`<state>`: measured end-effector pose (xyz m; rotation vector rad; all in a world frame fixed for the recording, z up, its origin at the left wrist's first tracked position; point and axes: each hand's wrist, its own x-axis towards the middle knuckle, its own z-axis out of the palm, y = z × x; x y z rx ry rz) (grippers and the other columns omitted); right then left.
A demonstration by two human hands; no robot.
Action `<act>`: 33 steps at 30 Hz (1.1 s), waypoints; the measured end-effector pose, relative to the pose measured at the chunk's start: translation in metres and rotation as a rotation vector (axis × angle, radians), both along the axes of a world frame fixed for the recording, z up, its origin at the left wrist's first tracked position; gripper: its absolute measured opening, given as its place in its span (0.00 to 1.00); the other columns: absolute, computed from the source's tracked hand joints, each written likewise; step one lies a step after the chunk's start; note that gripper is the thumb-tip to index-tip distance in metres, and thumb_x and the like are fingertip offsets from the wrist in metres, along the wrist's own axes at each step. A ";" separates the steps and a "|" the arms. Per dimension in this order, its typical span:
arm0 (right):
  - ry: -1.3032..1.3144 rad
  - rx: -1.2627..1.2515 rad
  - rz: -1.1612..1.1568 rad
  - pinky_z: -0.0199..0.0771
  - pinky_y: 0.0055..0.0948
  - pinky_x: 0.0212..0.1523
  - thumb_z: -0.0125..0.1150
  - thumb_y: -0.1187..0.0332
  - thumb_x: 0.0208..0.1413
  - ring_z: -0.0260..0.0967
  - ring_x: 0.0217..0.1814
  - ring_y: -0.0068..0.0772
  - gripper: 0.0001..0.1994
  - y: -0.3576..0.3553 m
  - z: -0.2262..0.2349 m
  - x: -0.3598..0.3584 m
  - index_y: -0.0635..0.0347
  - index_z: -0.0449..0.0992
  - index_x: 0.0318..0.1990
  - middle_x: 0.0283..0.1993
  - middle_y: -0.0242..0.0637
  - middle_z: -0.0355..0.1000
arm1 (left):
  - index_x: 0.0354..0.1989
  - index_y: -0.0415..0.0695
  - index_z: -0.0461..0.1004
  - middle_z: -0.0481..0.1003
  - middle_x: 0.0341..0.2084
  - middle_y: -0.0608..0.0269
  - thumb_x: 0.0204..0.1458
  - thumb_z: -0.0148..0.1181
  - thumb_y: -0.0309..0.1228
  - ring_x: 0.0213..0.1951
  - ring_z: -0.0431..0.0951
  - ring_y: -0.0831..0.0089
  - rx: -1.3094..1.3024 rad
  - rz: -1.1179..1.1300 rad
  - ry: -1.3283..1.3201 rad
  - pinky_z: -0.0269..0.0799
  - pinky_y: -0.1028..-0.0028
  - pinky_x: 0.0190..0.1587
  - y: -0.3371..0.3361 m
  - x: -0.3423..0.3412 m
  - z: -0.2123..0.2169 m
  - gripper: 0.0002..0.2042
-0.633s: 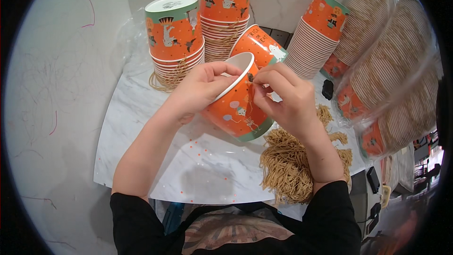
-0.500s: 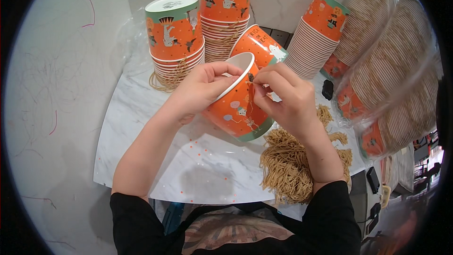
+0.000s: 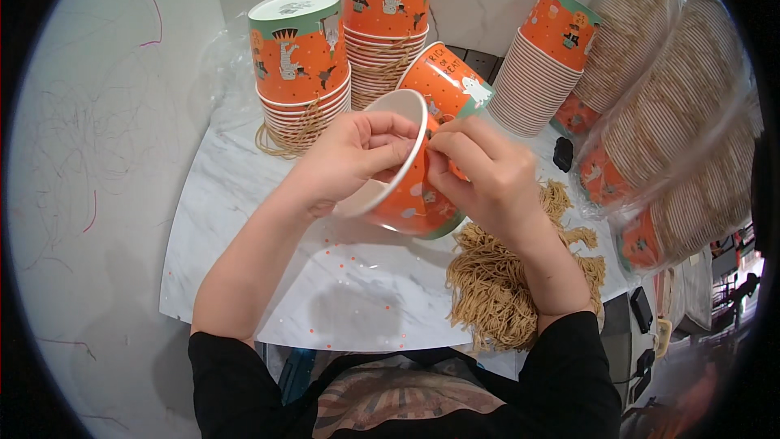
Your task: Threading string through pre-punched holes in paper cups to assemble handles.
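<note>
Currently, the orange paper bucket [image 3: 398, 203] is tilted between both hands, above the counter [image 3: 231, 228]. The left hand [image 3: 349, 150] is half-curled inside its mouth; grip there I cannot tell. The right hand [image 3: 485, 175] is pinched closed against the outer wall, pinched contents hidden. Tan cords [image 3: 487, 284] lie beneath the right forearm.

Workshop: bucket stacks [image 3: 536, 85], cord heap [image 3: 491, 289]

The held bucket [image 3: 412, 183] has turned, showing more white inside.
</note>
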<state>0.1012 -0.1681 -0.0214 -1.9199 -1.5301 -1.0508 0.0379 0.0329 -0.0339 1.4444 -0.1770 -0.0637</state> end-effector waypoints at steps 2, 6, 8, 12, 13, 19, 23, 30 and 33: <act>0.017 0.023 0.009 0.74 0.32 0.24 0.68 0.75 0.45 0.75 0.28 0.34 0.08 -0.001 -0.002 0.001 0.58 0.75 0.32 0.33 0.32 0.72 | 0.47 0.36 0.77 0.81 0.35 0.65 0.63 0.59 0.27 0.38 0.81 0.82 -0.009 0.031 0.024 0.77 0.79 0.43 -0.004 0.003 -0.001 0.09; 0.041 0.026 0.016 0.75 0.32 0.25 0.68 0.75 0.46 0.75 0.28 0.35 0.08 0.001 -0.001 -0.001 0.58 0.75 0.32 0.33 0.32 0.72 | 0.43 0.37 0.77 0.81 0.33 0.66 0.62 0.57 0.26 0.35 0.79 0.83 0.124 0.036 -0.014 0.75 0.80 0.39 -0.002 -0.001 0.005 0.06; 0.058 0.035 0.021 0.75 0.33 0.26 0.68 0.74 0.46 0.76 0.29 0.36 0.07 0.001 -0.001 -0.003 0.57 0.74 0.32 0.33 0.33 0.72 | 0.42 0.37 0.77 0.80 0.32 0.67 0.62 0.57 0.25 0.34 0.79 0.84 0.206 0.039 -0.013 0.75 0.81 0.39 -0.002 -0.006 0.008 0.06; 0.161 -0.092 0.016 0.76 0.33 0.31 0.69 0.78 0.43 0.76 0.33 0.38 0.10 -0.012 0.008 0.005 0.59 0.77 0.34 0.37 0.33 0.75 | 0.34 0.36 0.75 0.77 0.26 0.67 0.58 0.56 0.26 0.29 0.76 0.82 0.332 0.165 -0.113 0.73 0.78 0.35 -0.013 -0.014 0.010 0.05; 0.140 -0.146 -0.016 0.76 0.33 0.30 0.69 0.76 0.44 0.76 0.33 0.38 0.09 -0.016 0.012 0.008 0.58 0.77 0.34 0.38 0.33 0.75 | 0.33 0.37 0.74 0.76 0.25 0.66 0.57 0.56 0.25 0.29 0.76 0.81 0.401 0.205 -0.186 0.73 0.77 0.34 -0.016 -0.015 0.009 0.05; 0.651 -0.059 0.038 0.75 0.28 0.28 0.63 0.75 0.51 0.77 0.27 0.30 0.03 -0.032 0.027 0.012 0.59 0.75 0.33 0.28 0.34 0.76 | 0.33 0.39 0.73 0.76 0.36 0.58 0.51 0.60 0.24 0.39 0.78 0.61 1.023 0.585 -0.603 0.73 0.67 0.42 -0.031 -0.022 0.020 0.04; 1.167 0.238 0.454 0.72 0.18 0.30 0.59 0.77 0.58 0.74 0.31 0.14 0.03 -0.026 0.017 0.018 0.69 0.75 0.37 0.31 0.33 0.78 | 0.36 0.40 0.71 0.76 0.39 0.58 0.51 0.58 0.22 0.44 0.76 0.60 1.041 0.593 -0.920 0.68 0.62 0.50 -0.036 -0.020 0.021 0.05; 1.298 0.127 0.559 0.73 0.17 0.38 0.69 0.74 0.56 0.74 0.37 0.15 0.08 -0.023 0.015 0.008 0.66 0.77 0.41 0.37 0.30 0.78 | 0.39 0.40 0.71 0.73 0.35 0.59 0.54 0.57 0.20 0.40 0.74 0.61 1.008 0.498 -0.745 0.67 0.63 0.47 -0.040 -0.025 0.015 0.05; 1.271 0.141 0.540 0.73 0.18 0.36 0.72 0.70 0.55 0.71 0.34 0.13 0.10 -0.020 0.017 0.000 0.66 0.79 0.38 0.33 0.27 0.76 | 0.39 0.39 0.71 0.72 0.36 0.55 0.54 0.59 0.18 0.39 0.73 0.59 0.970 0.519 -0.871 0.68 0.64 0.44 -0.042 -0.023 0.016 0.06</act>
